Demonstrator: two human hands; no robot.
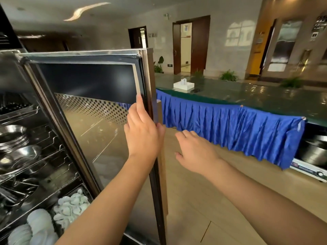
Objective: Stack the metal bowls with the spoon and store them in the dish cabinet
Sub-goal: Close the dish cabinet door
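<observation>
At far left, dish cabinet [16,71] standing open, wire racks inside. On the middle racks, metal bowls [14,137] nested in stacks, rims overlapping, one pile above another; spoon not clearly made out among the dark clutter lower down. On the bottom rack, white dishes [38,221] on edge and a basket of small white spoons or saucers [70,206], too blurred to tell which. Next, cabinet door [99,110] swung out toward the camera, glass panel with a checkered band across it, steel frame around. Left hand [141,133] wrapped on the free edge of that door, palm against the inner face, fingers [140,105] pointing up along the dark seal, thumb curled round the outer side, gripping the door. Just right of it, right hand [194,152] apart from the door, holding nothing, fingers loosely spread and bent, palm down over the tiled floor [212,200]. Behind, long bench [265,98] with dark green top and pleated blue skirt [230,131]; white box [184,84] and small dark object on the top near its left end. At far right, under the skirt's end, large metal pot [315,151] on a cooker [311,171].
</observation>
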